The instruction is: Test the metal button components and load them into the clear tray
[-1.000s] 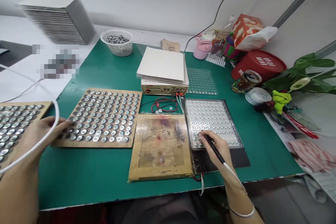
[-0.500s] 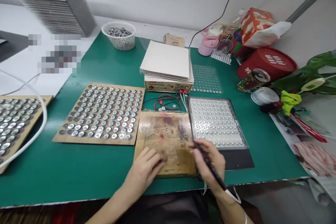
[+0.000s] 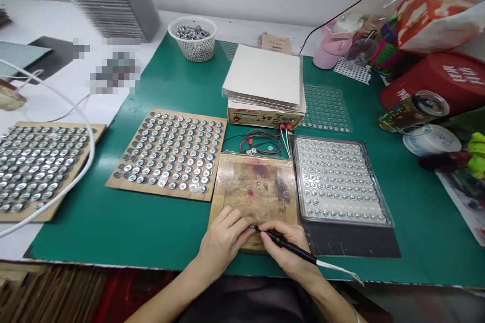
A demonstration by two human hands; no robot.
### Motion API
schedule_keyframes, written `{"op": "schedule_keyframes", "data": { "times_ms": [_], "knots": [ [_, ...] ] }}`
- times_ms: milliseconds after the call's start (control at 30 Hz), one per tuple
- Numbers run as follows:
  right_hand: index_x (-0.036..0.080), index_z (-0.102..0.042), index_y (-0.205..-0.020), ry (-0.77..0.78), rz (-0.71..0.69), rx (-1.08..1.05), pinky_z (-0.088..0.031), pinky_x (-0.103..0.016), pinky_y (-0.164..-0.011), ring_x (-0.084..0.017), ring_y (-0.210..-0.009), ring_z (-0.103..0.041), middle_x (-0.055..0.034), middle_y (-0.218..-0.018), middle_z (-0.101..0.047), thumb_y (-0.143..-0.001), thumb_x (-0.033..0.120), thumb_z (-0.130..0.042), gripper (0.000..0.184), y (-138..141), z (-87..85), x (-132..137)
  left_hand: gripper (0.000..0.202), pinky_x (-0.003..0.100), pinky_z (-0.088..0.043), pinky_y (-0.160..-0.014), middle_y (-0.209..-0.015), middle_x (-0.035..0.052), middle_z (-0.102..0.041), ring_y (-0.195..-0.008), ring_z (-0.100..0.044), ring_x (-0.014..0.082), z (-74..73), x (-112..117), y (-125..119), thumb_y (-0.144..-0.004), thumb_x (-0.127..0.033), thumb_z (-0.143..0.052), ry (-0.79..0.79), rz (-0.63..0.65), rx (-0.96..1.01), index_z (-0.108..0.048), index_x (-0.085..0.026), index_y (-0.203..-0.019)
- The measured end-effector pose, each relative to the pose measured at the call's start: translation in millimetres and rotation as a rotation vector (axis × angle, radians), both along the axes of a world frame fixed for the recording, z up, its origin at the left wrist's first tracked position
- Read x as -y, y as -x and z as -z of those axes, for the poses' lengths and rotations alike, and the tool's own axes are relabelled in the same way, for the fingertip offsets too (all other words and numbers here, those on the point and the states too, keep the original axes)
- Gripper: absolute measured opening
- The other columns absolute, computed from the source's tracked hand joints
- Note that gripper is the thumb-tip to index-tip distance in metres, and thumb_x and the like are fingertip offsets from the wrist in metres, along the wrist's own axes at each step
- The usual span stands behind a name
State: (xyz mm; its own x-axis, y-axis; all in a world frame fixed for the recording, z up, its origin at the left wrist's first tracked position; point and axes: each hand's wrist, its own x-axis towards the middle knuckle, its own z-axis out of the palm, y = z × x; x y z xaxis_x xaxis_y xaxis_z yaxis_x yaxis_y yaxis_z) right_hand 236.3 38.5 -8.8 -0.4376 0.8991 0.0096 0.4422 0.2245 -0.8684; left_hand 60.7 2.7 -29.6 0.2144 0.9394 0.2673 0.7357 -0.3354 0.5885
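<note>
The left hand (image 3: pixel 223 242) seems to pinch a small metal disc (image 3: pixel 252 225) at the near edge of the stained wooden board (image 3: pixel 252 186), while the right hand (image 3: pixel 284 247) grips a black wired probe (image 3: pixel 291 248), its tip at the disc. This looks like a contact step, calling for steady hands; the clear tray of discs (image 3: pixel 341 181) lies just right, not in the way.

No text reads clearly: the white lettering on the red round box (image 3: pixel 464 75) seems illegible.
</note>
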Motion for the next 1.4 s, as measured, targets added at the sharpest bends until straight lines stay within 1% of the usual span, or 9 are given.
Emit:
{"op": "schedule_keyframes", "data": {
  "times_ms": [433, 533, 700, 800, 1067, 1167, 1233, 1300, 1400],
  "knots": [
    [0.021, -0.066, -0.072, -0.073, -0.042, 0.06, -0.048, -0.019, -0.044, -0.014, -0.047, -0.064, 0.0021, -0.059, -0.066, -0.085, 0.025, -0.057, 0.017, 0.1, 5.7, -1.7, 0.01, 0.026, -0.048, -0.065, -0.077, 0.0021, -0.062, -0.076, -0.055, 0.0153, -17.4, -8.4, 9.9, -0.089, -0.027, -0.059, 0.066, 0.004, -0.005, -0.065, -0.02, -0.088],
    [0.023, -0.067, -0.08, -0.215, -0.034, -0.029, -0.053, -0.02, -0.05, -0.016, -0.054, -0.068, 0.0008, -0.067, -0.07, -0.085, 0.02, -0.059, 0.01, -3.2, 12.2, -0.7, 0.013, 0.028, -0.047, -0.069, -0.08, 0.0024, -0.065, -0.078, -0.057, 0.0164, -33.7, -13.8, 62.0, -0.09, -0.027, -0.057, 0.031, -0.196, -0.061, -0.066, -0.021, -0.085],
    [0.024, -0.059, -0.121, -0.567, -0.111, -0.01, -0.058, -0.037, -0.079, -0.026, -0.092, -0.069, -0.0085, -0.104, -0.072, -0.087, 0.006, -0.047, 0.04, 7.2, 23.1, 11.7, 0.026, 0.03, -0.043, -0.072, -0.092, 0.0055, -0.063, -0.083, -0.058, 0.0207, -44.9, -13.0, 177.9, -0.09, -0.036, -0.05, 0.044, -0.866, -0.338, -0.067, -0.018, -0.095],
    [0.022, -0.063, -0.11, -0.588, -0.113, 0.073, -0.058, -0.039, -0.076, -0.027, -0.089, -0.068, -0.0109, -0.096, -0.07, -0.087, 0.004, -0.039, 0.037, 14.0, 21.0, 15.7, 0.029, 0.024, -0.039, -0.061, -0.083, -0.0005, -0.059, -0.072, -0.057, 0.0165, -37.8, -16.4, 205.9, -0.087, -0.041, -0.05, 0.242, -0.916, -0.414, -0.068, -0.021, -0.098],
    [0.02, -0.059, -0.1, -0.556, 0.414, 0.257, -0.052, -0.033, -0.072, -0.022, -0.079, -0.064, -0.0078, -0.087, -0.062, -0.09, 0.011, -0.05, 0.016, -55.5, -4.1, -15.8, 0.024, 0.021, -0.036, -0.056, -0.074, -0.0057, -0.056, -0.068, -0.057, 0.0136, -47.6, -24.6, 208.3, -0.084, -0.046, -0.05, 0.322, -0.912, -0.383, -0.063, -0.026, -0.082],
    [0.018, -0.061, -0.097, -0.628, 0.432, 0.423, -0.05, -0.034, -0.073, -0.023, -0.079, -0.063, -0.0079, -0.083, -0.066, -0.092, 0.015, -0.05, 0.012, -79.0, 1.5, -33.2, 0.02, 0.02, -0.033, -0.052, -0.061, -0.0063, -0.056, -0.058, -0.053, 0.013, -52.3, -34.6, 217.2, -0.079, -0.043, -0.059, 0.518, -1.046, -0.397, -0.064, -0.024, -0.08],
    [0.017, -0.062, -0.095, -0.665, 0.376, 0.475, -0.05, -0.035, -0.074, -0.024, -0.08, -0.063, -0.0086, -0.082, -0.067, -0.093, 0.015, -0.049, 0.014, -84.9, 5.5, -38.4, 0.021, 0.02, -0.032, -0.052, -0.057, -0.0064, -0.054, -0.054, -0.05, 0.013, -52.6, -34.4, 208.2, -0.077, -0.044, -0.061, 0.442, -1.091, -0.44, -0.064, -0.024, -0.079],
    [0.016, -0.064, -0.095, -0.685, 0.359, 0.488, -0.05, -0.036, -0.075, -0.024, -0.079, -0.064, -0.0088, -0.082, -0.068, -0.093, 0.016, -0.05, 0.014, -85.0, 5.9, -38.0, 0.021, 0.022, -0.037, -0.055, -0.064, -0.0056, -0.059, -0.058, -0.053, 0.0137, -49.4, -27.0, 179.3, -0.078, -0.044, -0.062, 0.244, -0.961, -0.383, -0.065, -0.024, -0.08],
    [0.018, -0.065, -0.101, -0.661, 0.429, 0.382, -0.05, -0.039, -0.083, -0.025, -0.087, -0.065, -0.0098, -0.09, -0.07, -0.091, 0.018, -0.053, 0.014, -73.3, -0.6, -29.1, 0.016, 0.026, -0.047, -0.067, -0.08, -0.002, -0.067, -0.073, -0.061, 0.0161, -36.9, -10.6, 107.0, -0.084, -0.039, -0.06, 0.107, -0.42, -0.103, -0.064, -0.023, -0.085]
  ]
}}
